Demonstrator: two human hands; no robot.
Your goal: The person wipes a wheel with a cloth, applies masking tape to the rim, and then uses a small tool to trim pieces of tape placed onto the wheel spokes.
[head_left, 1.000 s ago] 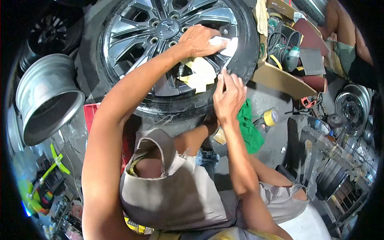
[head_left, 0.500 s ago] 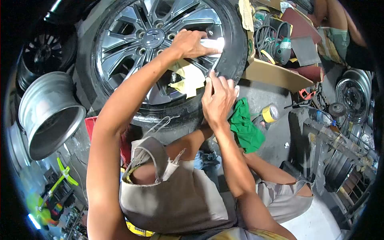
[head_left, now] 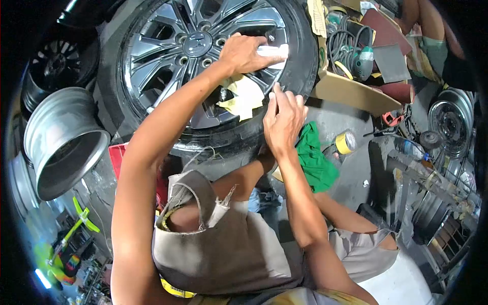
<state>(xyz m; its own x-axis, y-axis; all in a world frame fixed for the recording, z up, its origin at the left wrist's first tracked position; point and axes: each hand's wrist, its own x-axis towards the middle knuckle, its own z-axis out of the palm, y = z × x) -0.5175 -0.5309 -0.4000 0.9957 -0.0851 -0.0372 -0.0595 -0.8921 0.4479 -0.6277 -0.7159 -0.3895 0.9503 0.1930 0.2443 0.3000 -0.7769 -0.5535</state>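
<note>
A silver and dark alloy wheel (head_left: 197, 44) with a black tyre (head_left: 301, 61) lies face up in front of me. My left hand (head_left: 245, 53) rests over its right-hand spokes, thumb stretched toward the brightly lit rim edge, fingers apart. Near the rim's lower right edge, my right hand (head_left: 285, 114) has its index finger and thumb close together at a small pale thing too small to name. Yellow masking paper (head_left: 244, 97) sticks to the spokes between the two hands.
A cardboard box (head_left: 351, 94) with a green power tool (head_left: 362, 63) and sandpaper stands at the upper right. Green cloth (head_left: 316, 160) and a tape roll (head_left: 345, 143) lie on the floor. A bare rim (head_left: 63, 142) is at left. Another person's leg (head_left: 424, 20) shows upper right.
My right hand has moved slightly up and to the right along the rim edge. My left hand has shifted slightly right in the view, together with the wheel.
</note>
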